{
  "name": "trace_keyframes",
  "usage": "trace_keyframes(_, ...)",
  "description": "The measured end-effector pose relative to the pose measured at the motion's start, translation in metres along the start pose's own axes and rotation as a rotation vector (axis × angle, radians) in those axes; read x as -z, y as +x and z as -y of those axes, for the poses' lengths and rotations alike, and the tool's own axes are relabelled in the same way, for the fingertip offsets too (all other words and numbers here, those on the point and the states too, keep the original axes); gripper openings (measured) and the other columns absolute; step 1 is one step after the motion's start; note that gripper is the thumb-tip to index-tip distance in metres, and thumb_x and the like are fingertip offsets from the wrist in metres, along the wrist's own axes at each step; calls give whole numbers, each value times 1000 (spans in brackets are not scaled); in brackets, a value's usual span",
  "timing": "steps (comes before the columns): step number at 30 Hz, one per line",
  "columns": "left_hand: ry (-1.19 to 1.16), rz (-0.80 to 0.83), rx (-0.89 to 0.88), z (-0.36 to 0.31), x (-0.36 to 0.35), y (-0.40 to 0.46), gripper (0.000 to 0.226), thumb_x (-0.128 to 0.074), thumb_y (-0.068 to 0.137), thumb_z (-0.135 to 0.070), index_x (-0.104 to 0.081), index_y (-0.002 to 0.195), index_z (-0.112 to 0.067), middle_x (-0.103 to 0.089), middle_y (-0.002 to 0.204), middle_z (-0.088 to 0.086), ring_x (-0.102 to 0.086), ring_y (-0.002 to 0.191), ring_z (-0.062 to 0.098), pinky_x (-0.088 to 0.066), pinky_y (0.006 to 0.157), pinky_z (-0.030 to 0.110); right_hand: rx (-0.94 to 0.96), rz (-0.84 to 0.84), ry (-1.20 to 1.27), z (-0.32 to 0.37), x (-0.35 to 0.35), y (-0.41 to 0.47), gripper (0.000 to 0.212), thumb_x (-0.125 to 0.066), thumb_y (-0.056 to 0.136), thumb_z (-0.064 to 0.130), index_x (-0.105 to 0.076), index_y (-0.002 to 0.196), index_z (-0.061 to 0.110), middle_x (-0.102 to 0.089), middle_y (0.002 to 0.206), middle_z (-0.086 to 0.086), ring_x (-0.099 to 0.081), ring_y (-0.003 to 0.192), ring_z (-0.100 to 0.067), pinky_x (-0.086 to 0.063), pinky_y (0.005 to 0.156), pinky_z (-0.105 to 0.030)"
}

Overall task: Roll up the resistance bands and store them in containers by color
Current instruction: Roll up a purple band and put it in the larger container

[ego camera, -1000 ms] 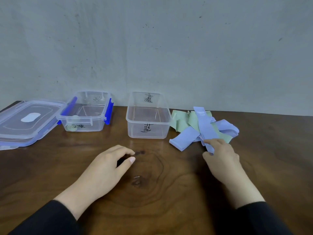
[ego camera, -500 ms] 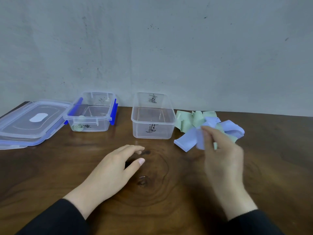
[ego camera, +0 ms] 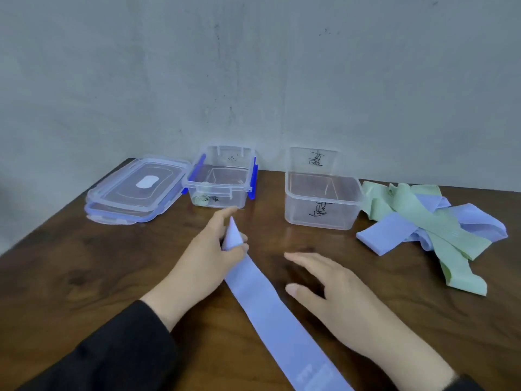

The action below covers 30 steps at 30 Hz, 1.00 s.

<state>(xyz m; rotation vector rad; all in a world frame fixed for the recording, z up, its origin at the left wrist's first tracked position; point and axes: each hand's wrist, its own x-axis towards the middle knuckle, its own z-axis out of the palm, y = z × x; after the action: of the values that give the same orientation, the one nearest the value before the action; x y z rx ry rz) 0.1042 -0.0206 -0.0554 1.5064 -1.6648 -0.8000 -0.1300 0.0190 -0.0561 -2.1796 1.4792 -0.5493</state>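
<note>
- Left hand [ego camera: 208, 255]: pinching far end of a blue band [ego camera: 270, 309], tip poking up between the fingers.
- Blue band: laid flat on the surface [ego camera: 70, 277], running diagonally from left hand toward the near edge, out of frame at the bottom; pale print near the bottom end, unreadable.
- Right hand [ego camera: 335, 289]: released, fingers spread, palm down just right of the band; contact with surface unclear.
- Dark sleeves on both arms.
- Clear container [ego camera: 321, 198], no clips: beyond right hand, toward the far edge; black handwriting on its walls, nothing visible inside.
- Blue-clipped container [ego camera: 222, 182]: left of it, by the far edge; handwriting on front wall, small greenish round item at the front wall, unclear what.
- Stacked lids [ego camera: 135, 190]: far-left corner, beside the clipped container.
- Pile of bands [ego camera: 428, 221], green and blue tangled: right of the clear container, touching or nearly so; one green strip trailing toward the near edge.
</note>
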Motion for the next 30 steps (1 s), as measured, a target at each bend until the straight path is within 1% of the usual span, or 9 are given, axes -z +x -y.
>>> trace_keyframes(4, 213, -118, 13, 18, 24, 9, 59, -64, 94, -30, -37, 146, -37, -55, 122, -18, -55, 106, 1, -40, 81, 13, 38, 136, -54, 3, 3, -2, 56, -56, 89, 60, -30, 138, 64, -23, 142, 48, -13, 137, 19, -22, 116, -19)
trace_keyframes(7, 388, -220, 31, 21, 41, 10, 11, -56, 97, -29, -64, 105, -31, -65, 94, -10, -62, 86, 10, -45, 70, 23, 83, 203, -95, 16, -1, -1, 51, -48, 90, 63, -25, 135, 67, -13, 136, 55, 8, 121, 37, 0, 113, -8)
trace_keyframes(9, 477, -193, 49, 20, 52, 8, 12, -54, 97, -31, -62, 88, -31, -65, 75, -10, -61, 70, 8, -45, 61, 24, 128, 254, -158, 24, -5, 0, 53, -45, 93, 62, -20, 139, 62, -7, 140, 52, 17, 120, 37, 16, 105, -2)
trace_keyframes(11, 522, -37, 60, 21, 60, 5, 11, -55, 95, -31, -62, 86, -33, -66, 76, -11, -60, 68, 6, -45, 61, 22, 157, 285, -178, 26, -13, 2, 56, -42, 94, 63, -17, 144, 58, -4, 147, 46, 17, 131, 29, 17, 113, -12)
trace_keyframes(14, 486, 182, -3, 22, 62, 0, 14, -62, 92, -28, -66, 99, -39, -66, 88, -15, -61, 80, 0, -48, 72, 17, 192, 291, -218, 26, -25, 4, 61, -31, 89, 69, -19, 148, 55, 1, 154, 39, 17, 137, 21, 11, 121, -26)
trace_keyframes(19, 480, 279, -257, 21, 35, 1, 33, -59, 97, -32, -59, 129, -38, -52, 128, -30, -46, 120, -13, -29, 101, 4, 75, 148, -196, 25, -25, 2, 58, -32, 92, 66, -32, 147, 47, -8, 155, 34, 6, 138, 19, 8, 122, -26)
trace_keyframes(24, 523, 170, -250, 24, 40, 4, 33, -62, 92, -45, -62, 124, -38, -54, 124, -29, -51, 110, -9, -40, 99, 13, 4, 131, -198, 26, -18, 2, 55, -36, 96, 62, -23, 148, 48, -10, 155, 33, 0, 140, 14, 5, 123, -29)
trace_keyframes(27, 588, 320, -237, 24, 30, 3, 47, -47, 100, -46, -40, 146, -42, -30, 150, -33, -23, 134, -19, -12, 113, 6, 17, 158, -223, 23, -23, 5, 61, -32, 96, 64, -14, 152, 47, -2, 159, 31, 10, 144, 12, 7, 123, -34)
trace_keyframes(30, 726, 398, -251, 24, 7, 10, 50, -27, 107, -38, -13, 156, -40, -5, 161, -24, 4, 144, -12, 5, 121, 24, 8, 144, -238, 19, -26, 10, 62, -27, 96, 64, -13, 153, 44, -1, 160, 29, 10, 144, 12, 6, 124, -35)
